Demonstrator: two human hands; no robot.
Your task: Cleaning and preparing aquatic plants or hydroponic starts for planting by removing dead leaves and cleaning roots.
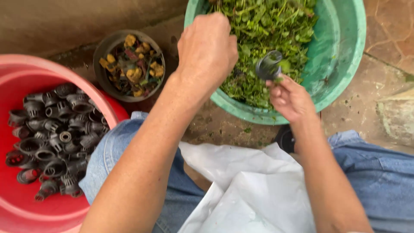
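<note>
Our right hand (290, 98) grips a small black cup (268, 65) over the green basin (340, 51) of leaves (263, 26); our left hand (207, 51), fingers pinched, reaches in; red tub (26, 73) sits beside.

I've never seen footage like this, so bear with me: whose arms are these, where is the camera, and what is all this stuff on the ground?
No machine here: a person wears a camera on the head, looking down at their own two bare hands and denim-clad knees. The right hand holds a small dark net cup over a green basin full of leafy greens. The left hand reaches into those greens; its fingers are hidden. On the left, a red tub holds many more black cups. Behind it stands a small round pot of yellowish bits. A white cloth lies across the lap.
</note>
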